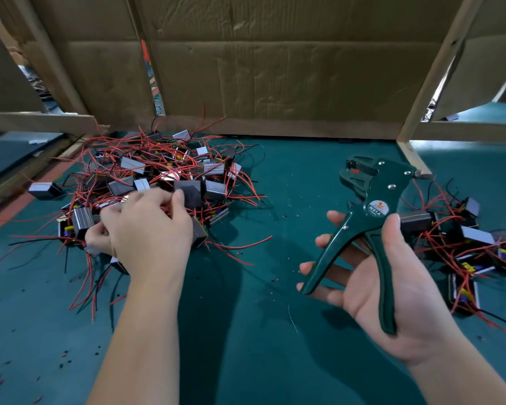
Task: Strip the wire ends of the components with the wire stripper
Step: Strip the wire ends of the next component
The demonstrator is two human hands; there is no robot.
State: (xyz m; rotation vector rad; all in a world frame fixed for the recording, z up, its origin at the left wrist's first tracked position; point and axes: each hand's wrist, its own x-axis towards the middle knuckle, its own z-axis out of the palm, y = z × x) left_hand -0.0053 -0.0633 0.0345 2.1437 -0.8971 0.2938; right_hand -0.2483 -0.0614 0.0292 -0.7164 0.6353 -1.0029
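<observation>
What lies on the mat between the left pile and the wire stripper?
Head view: mostly bare green mat, with only tiny red insulation bits and stray wire ends trailing from the pile toward the wire stripper.

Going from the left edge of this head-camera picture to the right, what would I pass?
Large pile of wired parts, with the left hand reaching into it → green mat → wire stripper held in the right hand → smaller pile of wired parts.

The dark green wire stripper (371, 217) stands jaws-up, handles spread, between a large heap of black, red-wired components (164, 182) and a smaller heap (465, 244).
</observation>
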